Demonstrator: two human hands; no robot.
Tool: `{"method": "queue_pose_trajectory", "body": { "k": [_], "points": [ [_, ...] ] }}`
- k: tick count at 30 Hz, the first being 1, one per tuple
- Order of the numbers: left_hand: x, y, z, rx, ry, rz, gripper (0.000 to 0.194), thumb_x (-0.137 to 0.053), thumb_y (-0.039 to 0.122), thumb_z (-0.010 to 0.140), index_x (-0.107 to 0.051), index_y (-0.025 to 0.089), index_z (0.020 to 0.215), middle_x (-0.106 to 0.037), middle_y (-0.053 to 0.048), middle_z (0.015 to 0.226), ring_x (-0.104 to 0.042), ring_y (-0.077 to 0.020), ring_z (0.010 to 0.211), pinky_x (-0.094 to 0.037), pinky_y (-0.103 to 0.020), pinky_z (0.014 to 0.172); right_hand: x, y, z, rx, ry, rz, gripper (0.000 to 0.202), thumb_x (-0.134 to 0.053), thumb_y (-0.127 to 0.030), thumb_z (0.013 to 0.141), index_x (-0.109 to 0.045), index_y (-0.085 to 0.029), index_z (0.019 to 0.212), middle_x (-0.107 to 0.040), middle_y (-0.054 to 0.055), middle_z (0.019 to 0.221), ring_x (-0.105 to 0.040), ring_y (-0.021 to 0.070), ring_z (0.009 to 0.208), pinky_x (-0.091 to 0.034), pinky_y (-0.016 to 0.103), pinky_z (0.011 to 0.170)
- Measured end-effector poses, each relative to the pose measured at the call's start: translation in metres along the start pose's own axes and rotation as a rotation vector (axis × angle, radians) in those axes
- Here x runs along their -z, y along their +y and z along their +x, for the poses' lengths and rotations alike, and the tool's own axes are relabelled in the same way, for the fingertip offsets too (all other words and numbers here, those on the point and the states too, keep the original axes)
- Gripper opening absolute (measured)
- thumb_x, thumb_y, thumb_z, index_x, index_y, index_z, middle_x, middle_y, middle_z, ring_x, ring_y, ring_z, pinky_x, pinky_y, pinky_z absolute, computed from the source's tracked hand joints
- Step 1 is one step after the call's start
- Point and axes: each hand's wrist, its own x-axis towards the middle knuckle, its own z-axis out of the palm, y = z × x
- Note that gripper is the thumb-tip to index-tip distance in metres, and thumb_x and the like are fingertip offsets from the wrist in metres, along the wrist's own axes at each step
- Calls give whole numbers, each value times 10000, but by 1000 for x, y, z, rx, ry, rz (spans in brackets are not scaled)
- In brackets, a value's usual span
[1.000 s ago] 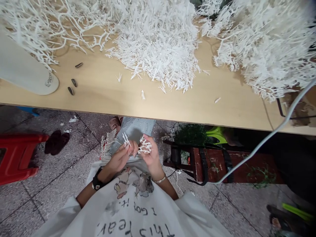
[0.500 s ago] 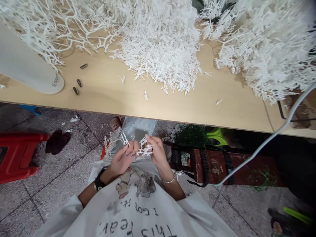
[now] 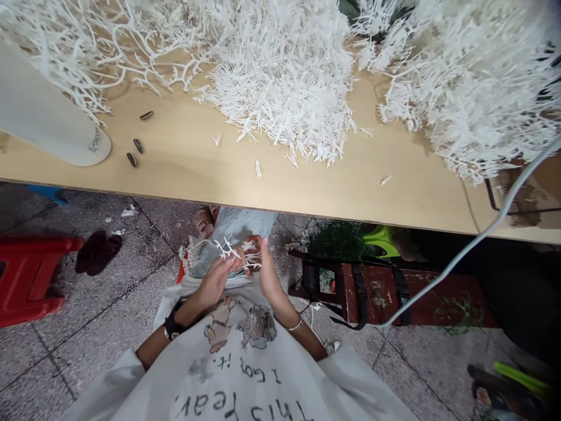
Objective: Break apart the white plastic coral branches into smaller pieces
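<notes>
My left hand (image 3: 215, 282) is closed, thumb and fingers pinching a white branched plastic stem (image 3: 227, 248) whose forked tips stick up past the fingertips. Close beside it, my right hand (image 3: 269, 275) is partly curled around small white plastic sprigs (image 3: 250, 256). Its thumb side faces up, and some of its fingers are hidden behind the sprigs. Both hands meet over my lap, just below the table edge. A big heap of white sprigs (image 3: 284, 88) lies on the table ahead of them.
The wooden table (image 3: 298, 187) also bears white branched stems (image 3: 144, 52), another white pile (image 3: 477, 88), a white bottle-like cylinder (image 3: 56, 111) and dark seeds (image 3: 138, 145). A pale cable (image 3: 464, 248) hangs at right above a dark red bench (image 3: 429, 292). A red stool (image 3: 35, 275) stands left.
My right hand has shifted slightly left and straightened, and the sprigs in it have turned. The stem at my left hand has tilted, its forks spreading wider. The view has moved slightly.
</notes>
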Motion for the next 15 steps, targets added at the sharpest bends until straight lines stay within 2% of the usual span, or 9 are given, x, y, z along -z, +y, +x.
{"method": "queue_pose_trajectory", "body": {
  "k": [3,7,10,12,15],
  "points": [
    [4,-1,2,35,30,13,361,-679,374,730,-447,175,539,-410,14,592,-368,-128,616,-322,-296,645,4,-2,2,93,-38,-114,513,-401,-704,814,-556,-216,845,-470,-25,633,-386,95,505,-294,214,431],
    [6,1,5,102,60,2,350,-702,335,699,-451,169,519,-418,23,570,-367,-115,594,-327,-272,625,6,-6,9,129,-120,-152,403,-560,-581,792,-523,-196,679,-435,-37,611,-380,89,558,-321,211,527],
    [5,1,6,136,98,-36,348,-707,303,692,-438,166,518,-413,33,561,-370,-101,574,-346,-243,606,5,-2,15,136,-143,-164,413,-588,-516,793,-507,-182,566,-441,-36,559,-410,94,576,-343,222,588],
    [2,2,6,156,123,-75,361,-670,304,735,-414,168,520,-387,38,548,-364,-92,547,-357,-227,578,3,3,17,129,-119,-160,472,-576,-523,794,-477,-175,491,-428,-34,515,-397,90,551,-337,227,580],
    [1,2,8,192,159,-139,472,-533,353,861,-312,182,481,-261,55,485,-282,-78,456,-339,-213,496,-1,11,20,96,-25,-115,556,-613,-560,739,-346,-188,425,-301,-60,438,-277,62,469,-254,221,483]
  ]
}}
